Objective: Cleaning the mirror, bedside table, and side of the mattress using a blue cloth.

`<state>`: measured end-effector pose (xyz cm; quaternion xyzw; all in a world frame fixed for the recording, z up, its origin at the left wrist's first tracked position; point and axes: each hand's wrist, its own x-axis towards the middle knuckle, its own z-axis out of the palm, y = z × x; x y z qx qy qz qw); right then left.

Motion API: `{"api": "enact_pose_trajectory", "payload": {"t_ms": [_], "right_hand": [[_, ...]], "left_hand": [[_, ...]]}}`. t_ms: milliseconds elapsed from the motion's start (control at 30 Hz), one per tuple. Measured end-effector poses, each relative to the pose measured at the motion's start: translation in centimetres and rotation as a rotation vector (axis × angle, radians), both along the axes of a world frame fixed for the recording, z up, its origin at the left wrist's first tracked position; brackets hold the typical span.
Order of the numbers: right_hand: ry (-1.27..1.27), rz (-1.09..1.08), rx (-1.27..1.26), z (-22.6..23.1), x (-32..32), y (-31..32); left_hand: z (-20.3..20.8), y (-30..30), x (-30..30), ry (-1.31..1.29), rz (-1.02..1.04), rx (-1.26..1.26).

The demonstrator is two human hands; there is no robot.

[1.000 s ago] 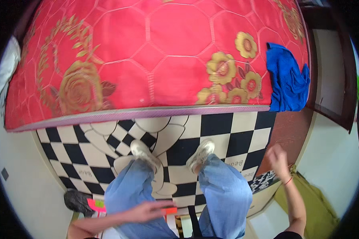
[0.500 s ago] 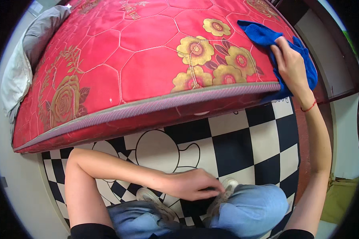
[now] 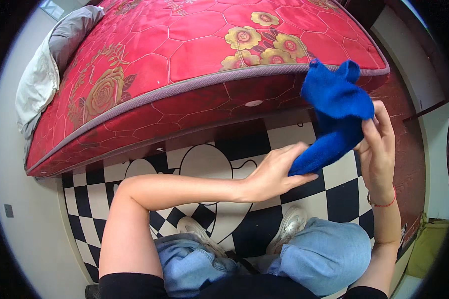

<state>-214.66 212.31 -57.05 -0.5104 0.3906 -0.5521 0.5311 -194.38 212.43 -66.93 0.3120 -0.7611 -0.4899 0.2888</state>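
A bunched blue cloth is held up in front of the right end of a red quilted mattress with gold flowers. My left hand grips the cloth's lower end, thumb on top and fingers beneath. On the other side, my right hand, with a red cord at the wrist, pinches the cloth's right edge between thumb and fingers. Both hands are off the mattress, over the floor. The cloth hides part of the mattress's piped front edge.
Below lies a black-and-white checkered mat with outline drawings, under my shoes. Grey and white bedding hangs at the mattress's far left, by a pale wall. To the right are reddish flooring and an olive-green fabric item.
My right hand has lifted the blue cloth off the mattress corner and brought it nearer. My left hand has moved up and right from above my knees and taken hold of it.
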Motion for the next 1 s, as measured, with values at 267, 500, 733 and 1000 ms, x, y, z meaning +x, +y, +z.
{"api": "enact_pose_trajectory", "payload": {"t_ms": [267, 500, 733, 1000], "right_hand": [[-0.071, 0.030, 0.393, -8.4, -3.2, 2.9], [0.316, -0.091, -0.582, -7.9, 2.3, -3.5], [1.360, 0.042, -0.845, -16.6, 4.5, -11.1], [1.403, 0.076, -0.702, -21.0, 4.9, -9.1]], "left_hand": [[0.9, 1.7, 7.2, -0.151, 0.023, -0.093], [5.1, -3.5, 11.6, -0.631, 0.562, -1.431], [-5.4, -7.8, 7.6, -1.153, 0.158, -1.244], [-14.2, -10.2, 9.3, -1.523, 0.088, -1.716]]}}
